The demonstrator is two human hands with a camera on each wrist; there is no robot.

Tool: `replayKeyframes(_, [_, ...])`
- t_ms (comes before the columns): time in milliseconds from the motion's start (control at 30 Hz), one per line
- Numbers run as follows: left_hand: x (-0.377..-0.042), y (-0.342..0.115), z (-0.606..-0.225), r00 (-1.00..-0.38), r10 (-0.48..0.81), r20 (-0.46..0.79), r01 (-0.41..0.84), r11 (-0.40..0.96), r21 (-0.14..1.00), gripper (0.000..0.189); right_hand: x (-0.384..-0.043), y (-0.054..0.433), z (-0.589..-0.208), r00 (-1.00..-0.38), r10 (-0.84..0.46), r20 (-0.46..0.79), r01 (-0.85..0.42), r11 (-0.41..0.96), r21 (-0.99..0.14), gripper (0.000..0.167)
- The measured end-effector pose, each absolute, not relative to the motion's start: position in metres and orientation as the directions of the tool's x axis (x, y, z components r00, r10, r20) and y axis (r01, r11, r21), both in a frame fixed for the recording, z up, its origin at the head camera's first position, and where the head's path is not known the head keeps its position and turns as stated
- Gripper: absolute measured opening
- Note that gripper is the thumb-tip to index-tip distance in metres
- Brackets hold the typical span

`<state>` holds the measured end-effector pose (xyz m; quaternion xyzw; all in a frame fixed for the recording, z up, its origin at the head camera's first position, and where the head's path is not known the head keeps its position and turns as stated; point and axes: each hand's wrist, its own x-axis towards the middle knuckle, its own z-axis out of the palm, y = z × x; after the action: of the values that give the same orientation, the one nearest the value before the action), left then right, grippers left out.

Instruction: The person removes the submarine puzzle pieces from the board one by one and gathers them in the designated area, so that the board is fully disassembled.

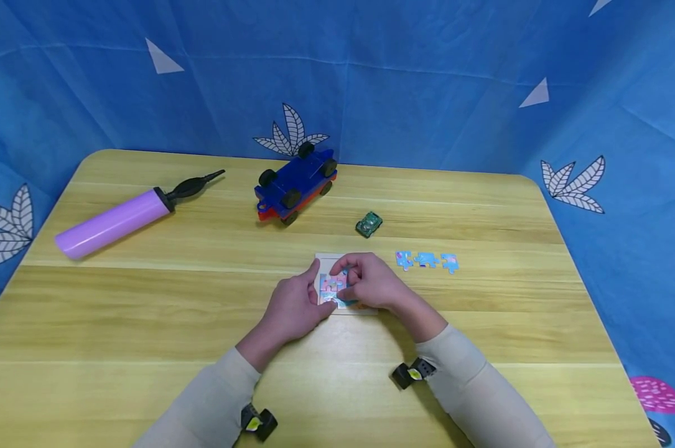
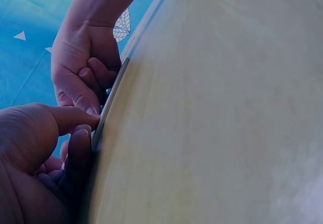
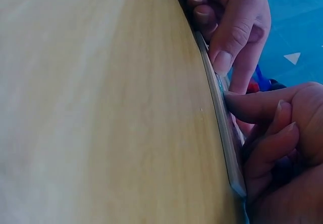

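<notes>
A small jigsaw puzzle board (image 1: 324, 256) with a pale frame lies on the table between both hands, pink and blue pieces (image 1: 330, 285) fitted in its left part. My left hand (image 1: 293, 305) holds the board's left side, its thumb over the lower edge and its index finger along the upper left. From the right, my right hand (image 1: 375, 283) reaches over the board, with index finger and thumb bent about a puzzle piece at the picture's middle. The right hand covers much of the board's right part. In the right wrist view, both thumbs come down close together at the board's near edge (image 3: 222, 128).
Three loose puzzle pieces (image 1: 427, 259) lie in a row right of the board. Behind it are a small green toy car (image 1: 369, 224) and an upturned blue and red toy vehicle (image 1: 296, 182). A purple hand pump (image 1: 116, 223) lies at the left. Blue cloth (image 1: 427, 93) hangs behind the table.
</notes>
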<state>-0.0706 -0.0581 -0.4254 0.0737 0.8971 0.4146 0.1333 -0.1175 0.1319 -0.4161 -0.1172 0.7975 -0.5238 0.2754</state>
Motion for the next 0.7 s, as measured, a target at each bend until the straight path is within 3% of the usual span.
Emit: replayKeyframes(700, [-0.0710,-0.0579,-0.4258,-0.953,0.233,-0.192,0.004,0.646,0.763,0.090,-0.1142,0.1349,-0.4224,-0.840,-0.498,-0.215,0.045,0.331,-0.943,0.035])
